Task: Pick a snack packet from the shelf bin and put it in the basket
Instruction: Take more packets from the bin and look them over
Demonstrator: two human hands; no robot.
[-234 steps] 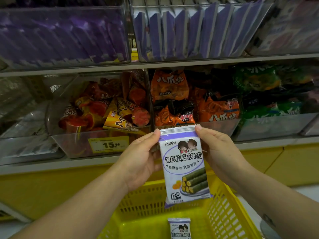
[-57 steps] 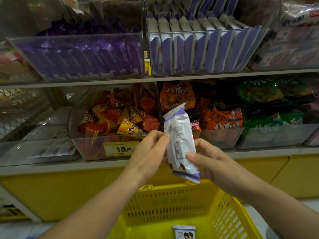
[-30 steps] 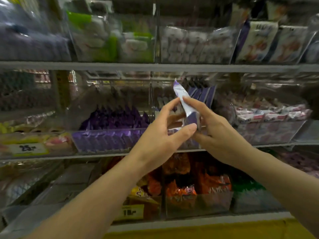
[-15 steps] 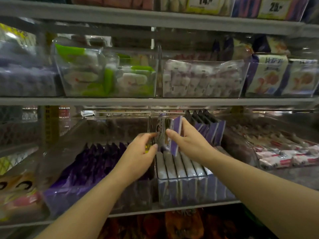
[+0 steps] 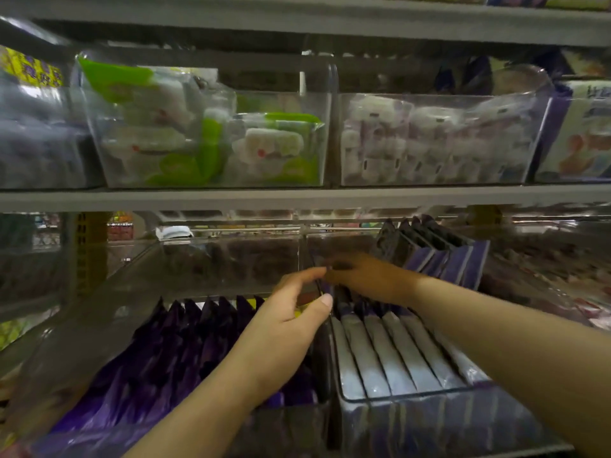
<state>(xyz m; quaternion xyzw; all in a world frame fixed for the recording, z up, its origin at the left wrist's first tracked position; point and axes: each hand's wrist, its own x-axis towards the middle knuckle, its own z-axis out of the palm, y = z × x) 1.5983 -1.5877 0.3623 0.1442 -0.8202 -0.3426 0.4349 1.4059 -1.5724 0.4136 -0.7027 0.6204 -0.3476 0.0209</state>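
Note:
A clear shelf bin (image 5: 413,396) holds a row of white-and-purple snack packets (image 5: 390,352), with more of them standing upright at the back (image 5: 443,259). My right hand (image 5: 370,276) reaches deep into this bin, palm down over the packets. It is blurred, and its fingertips are lost in shadow, so a packet under them cannot be made out. My left hand (image 5: 281,328) hovers at the bin's left wall with thumb and forefinger apart, holding nothing. The basket is out of view.
A neighbouring clear bin (image 5: 185,345) on the left is full of dark purple packets. On the shelf (image 5: 297,195) above stand a bin of green-and-white packs (image 5: 205,140) and a bin of white packs (image 5: 429,140).
The view rose from the basket to the upper shelves. My right hand carried the white-and-purple packet back up into its bin and sank among the row. My left hand let go and followed.

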